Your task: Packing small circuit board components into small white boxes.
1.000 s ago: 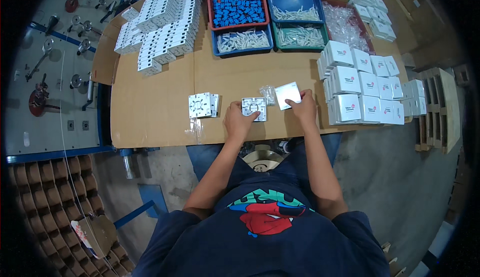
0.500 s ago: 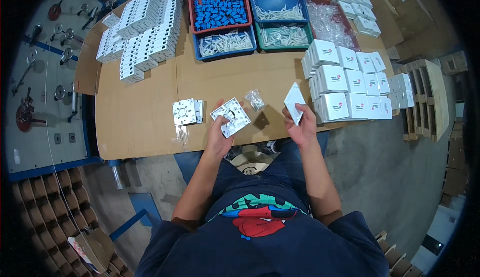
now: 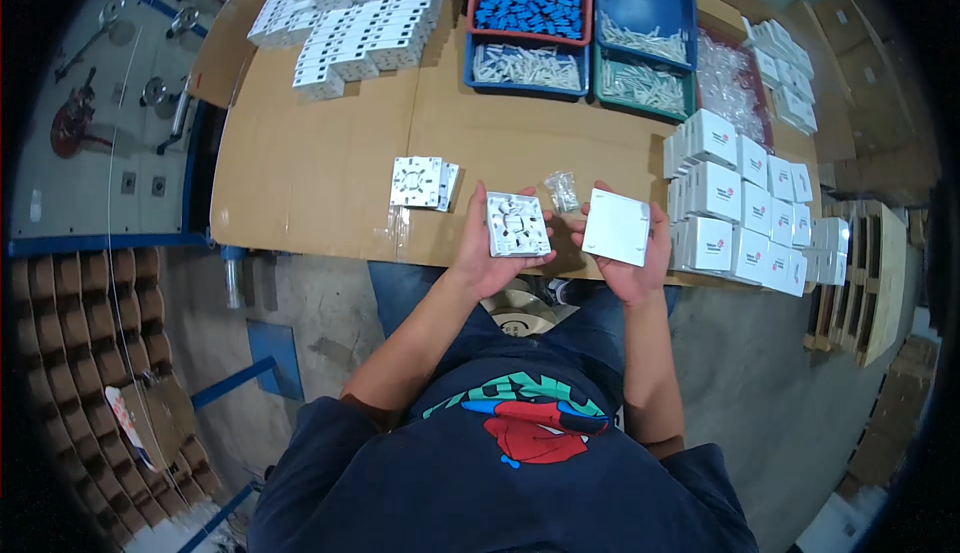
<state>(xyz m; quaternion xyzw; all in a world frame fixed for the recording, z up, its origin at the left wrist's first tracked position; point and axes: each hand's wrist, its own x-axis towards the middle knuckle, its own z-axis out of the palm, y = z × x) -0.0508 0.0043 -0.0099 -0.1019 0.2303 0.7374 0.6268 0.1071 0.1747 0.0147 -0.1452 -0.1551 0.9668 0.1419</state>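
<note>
My left hand (image 3: 483, 258) is closed around a square white plastic base (image 3: 518, 225), its open side with molded ribs and posts facing up. In my right hand (image 3: 640, 275) is a flat square white cover (image 3: 616, 227), its smooth face turned up, gripped along its right and lower edges. The two pieces are side by side, apart, above the front of the table. A small clear plastic bag of parts (image 3: 562, 191) lies just beyond them. Left of my left hand, a few white base plates (image 3: 416, 182) overlap on the cardboard.
The cardboard-covered table (image 3: 310, 168) holds stacked white boxes (image 3: 385, 13) at back left. Behind are a red tray of blue pieces (image 3: 472, 3), blue and green trays (image 3: 692, 93) of white plugs, and clear bags (image 3: 730, 78). Finished-looking white units (image 3: 711, 244) stand at right.
The cover has turned from edge-on to flat, face up. The base has been levelled, and both hands have come closer together. The whole view has shifted.
</note>
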